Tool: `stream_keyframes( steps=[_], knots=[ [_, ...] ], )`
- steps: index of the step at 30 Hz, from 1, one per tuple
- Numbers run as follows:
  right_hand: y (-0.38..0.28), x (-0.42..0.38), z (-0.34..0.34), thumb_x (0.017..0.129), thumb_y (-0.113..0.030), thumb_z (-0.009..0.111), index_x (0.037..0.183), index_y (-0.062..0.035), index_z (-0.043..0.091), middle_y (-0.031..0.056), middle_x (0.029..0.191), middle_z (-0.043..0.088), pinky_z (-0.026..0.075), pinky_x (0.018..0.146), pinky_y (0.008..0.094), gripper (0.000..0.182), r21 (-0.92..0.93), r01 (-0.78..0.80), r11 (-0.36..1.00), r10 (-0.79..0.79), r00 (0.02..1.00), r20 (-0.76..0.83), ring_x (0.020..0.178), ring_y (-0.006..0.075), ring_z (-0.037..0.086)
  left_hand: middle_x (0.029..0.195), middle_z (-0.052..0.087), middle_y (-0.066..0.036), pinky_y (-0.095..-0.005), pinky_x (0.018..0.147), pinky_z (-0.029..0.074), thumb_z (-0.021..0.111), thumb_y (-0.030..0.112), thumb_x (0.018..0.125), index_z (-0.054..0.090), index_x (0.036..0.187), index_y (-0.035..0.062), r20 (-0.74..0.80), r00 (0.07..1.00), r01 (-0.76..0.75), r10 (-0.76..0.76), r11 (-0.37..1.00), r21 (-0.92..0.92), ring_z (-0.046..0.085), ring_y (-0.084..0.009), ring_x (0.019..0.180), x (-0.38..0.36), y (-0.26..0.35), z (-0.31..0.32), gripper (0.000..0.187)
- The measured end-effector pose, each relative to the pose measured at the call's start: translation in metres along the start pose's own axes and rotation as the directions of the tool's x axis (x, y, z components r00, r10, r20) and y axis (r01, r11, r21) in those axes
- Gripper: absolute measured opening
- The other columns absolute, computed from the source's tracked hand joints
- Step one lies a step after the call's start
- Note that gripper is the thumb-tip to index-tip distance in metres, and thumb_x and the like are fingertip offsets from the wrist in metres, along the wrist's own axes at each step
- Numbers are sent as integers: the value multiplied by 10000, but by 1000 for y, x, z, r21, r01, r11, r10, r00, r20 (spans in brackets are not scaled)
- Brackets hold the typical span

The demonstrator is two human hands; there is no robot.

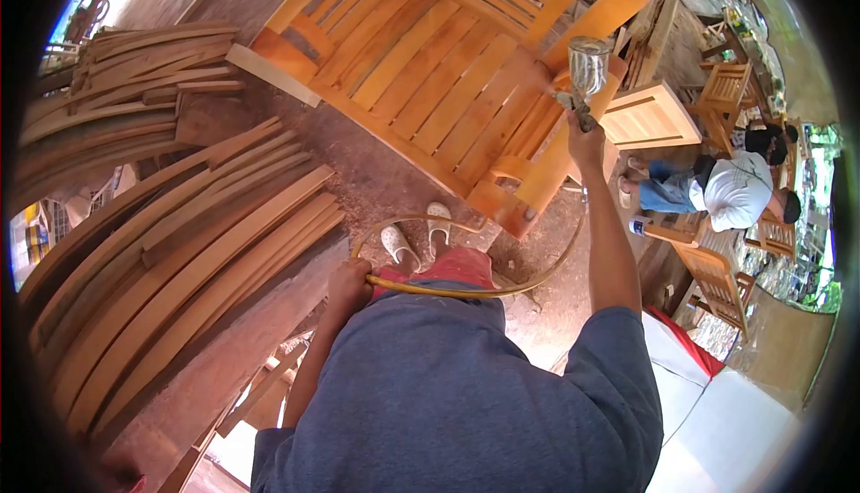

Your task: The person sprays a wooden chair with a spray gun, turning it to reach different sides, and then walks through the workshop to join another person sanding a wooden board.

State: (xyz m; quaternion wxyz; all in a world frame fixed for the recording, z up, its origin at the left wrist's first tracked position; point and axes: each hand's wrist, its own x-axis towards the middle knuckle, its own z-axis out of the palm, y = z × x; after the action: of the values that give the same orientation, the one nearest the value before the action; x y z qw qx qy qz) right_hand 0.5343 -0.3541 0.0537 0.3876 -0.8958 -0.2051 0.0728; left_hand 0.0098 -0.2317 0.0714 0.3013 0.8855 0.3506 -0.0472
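Observation:
My right hand (pixel 587 142) is closed round the grip of a spray gun (pixel 576 108), with my arm stretched forward. On top of the gun sits a shiny metal cup (pixel 589 65). A faint mist shows by its nozzle, which faces the slatted seat of an orange-brown wooden bench (pixel 448 90). My left hand (pixel 349 283), low by my waist, is wrapped round a yellow hose (pixel 430 291). That hose loops in front of my body and rises on the right toward the gun.
Stacks of curved wooden pieces (pixel 206 278) lie to my left. A panelled wooden piece (pixel 652 119) stands beyond the bench arm. On the right, a person in a white shirt (pixel 736 190) is among wooden chairs (pixel 717 282). White sheeting (pixel 717 430) lies at lower right.

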Motion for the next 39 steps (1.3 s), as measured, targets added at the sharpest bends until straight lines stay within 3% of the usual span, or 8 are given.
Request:
stream_keyframes(
  steps=[10, 17, 20, 23, 26, 29, 33, 39],
  knots=[
    [-5, -86, -14, 895, -321, 689, 983, 13, 673, 137, 710, 657, 487, 636, 350, 346, 82, -78, 994, 54, 962, 266, 641, 181, 594, 765, 625, -151, -468, 636, 486, 593, 90, 712, 577, 687, 62, 65, 992, -104, 103, 995, 1, 624, -371, 761, 5, 1, 1, 41],
    [-3, -131, -18, 902, -285, 685, 983, 18, 651, 74, 729, 642, 480, 622, 344, 316, 144, -83, 986, 25, 931, 364, 645, 155, 586, 769, 634, -142, -461, 628, 494, 609, 114, 716, 609, 700, 73, 92, 979, -180, 179, 984, -5, 634, -360, 743, 8, -6, 4, 44],
    [-24, -149, -27, 907, -280, 696, 862, -1, 623, -38, 633, 485, 381, 523, 289, 292, 236, -195, 952, 83, 906, 414, 584, 76, 418, 765, 635, -139, -462, 626, 493, 612, 120, 710, 613, 702, 75, 81, 979, -189, 189, 982, -13, 633, -360, 734, 8, -1, -1, 46],
    [-8, -151, -29, 907, -249, 695, 855, -5, 617, -39, 619, 466, 369, 513, 295, 261, 230, -228, 946, 76, 848, 525, 577, 79, 411, 754, 631, -138, -466, 622, 488, 635, 156, 749, 604, 698, 73, 75, 982, -177, 175, 984, 25, 631, -359, 728, 8, 1, -3, 101],
    [-6, -150, -29, 914, -236, 685, 853, -9, 618, -45, 613, 467, 365, 507, 284, 245, 150, -159, 976, 80, 900, 429, 575, 70, 414, 753, 627, -138, -465, 621, 481, 653, 211, 800, 587, 690, 70, 73, 982, -177, 174, 984, 23, 627, -360, 724, 8, 7, -8, 191],
    [18, -129, -21, 898, -305, 693, 949, 35, 652, 48, 670, 613, 461, 612, 345, 347, 120, -214, 969, 164, 929, 333, 630, 142, 556, 753, 623, -138, -462, 622, 476, 661, 257, 830, 569, 681, 68, 43, 980, -192, 192, 981, 0, 625, -360, 730, 8, 2, -6, 258],
    [15, -94, -29, 897, -315, 686, 934, 36, 674, 129, 700, 649, 468, 629, 365, 353, 126, -176, 976, 146, 964, 221, 638, 164, 567, 759, 625, -141, -462, 625, 474, 654, 237, 823, 574, 684, 68, 53, 988, -144, 143, 990, 10, 625, -359, 742, 4, 1, -8, 233],
    [23, -42, -33, 878, -282, 694, 965, 41, 681, 211, 846, 704, 504, 707, 402, 335, 47, -35, 998, 34, 999, 27, 816, 325, 696, 766, 630, -145, -466, 633, 477, 640, 207, 816, 591, 699, 66, 29, 992, -124, 124, 992, 27, 628, -358, 743, 3, -6, 2, 190]
  ],
)
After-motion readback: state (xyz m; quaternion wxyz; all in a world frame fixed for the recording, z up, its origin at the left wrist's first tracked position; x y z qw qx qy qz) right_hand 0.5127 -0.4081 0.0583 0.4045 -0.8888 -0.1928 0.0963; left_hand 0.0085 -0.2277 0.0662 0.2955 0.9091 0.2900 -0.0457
